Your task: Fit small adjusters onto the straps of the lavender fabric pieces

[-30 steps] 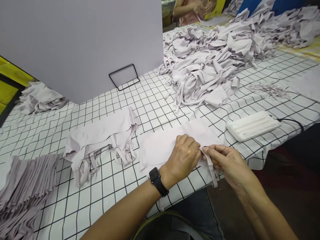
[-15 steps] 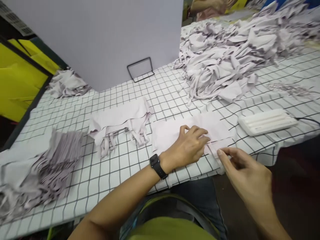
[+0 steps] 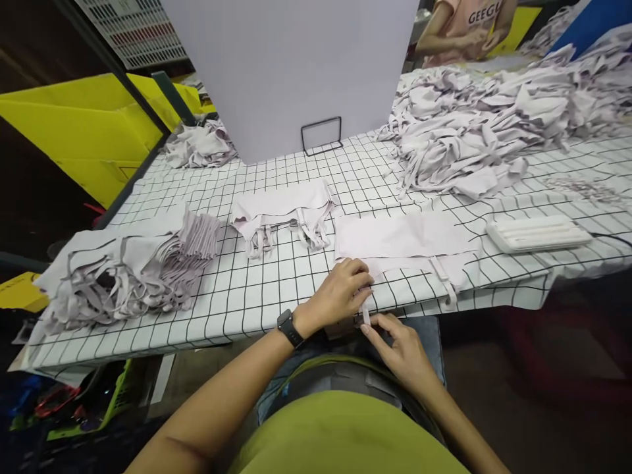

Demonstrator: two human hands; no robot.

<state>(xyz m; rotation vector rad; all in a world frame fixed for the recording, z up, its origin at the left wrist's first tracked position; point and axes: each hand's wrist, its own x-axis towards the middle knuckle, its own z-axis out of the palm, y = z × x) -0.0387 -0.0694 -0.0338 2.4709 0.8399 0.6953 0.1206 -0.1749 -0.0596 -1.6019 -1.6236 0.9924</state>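
A pale pink garment piece with thin straps lies flat at the table's front edge. My left hand, with a black watch on the wrist, is closed at its lower left corner, pinching a fabric strap. Just below and to the right, over my lap, my right hand pinches the lower end of that strap between thumb and finger. A second strap hangs over the edge at the piece's right side. Left of it lies another strapped piece, partly folded.
A neat stack of similar pieces lies at the left and a large loose heap at the back right. A white power strip sits at the right. A grey panel stands behind; a person works beyond the heap.
Both hands have moved from the garment's right side to its left corner, the right hand now on the left strap. The right strap has been let go. The view has turned left.
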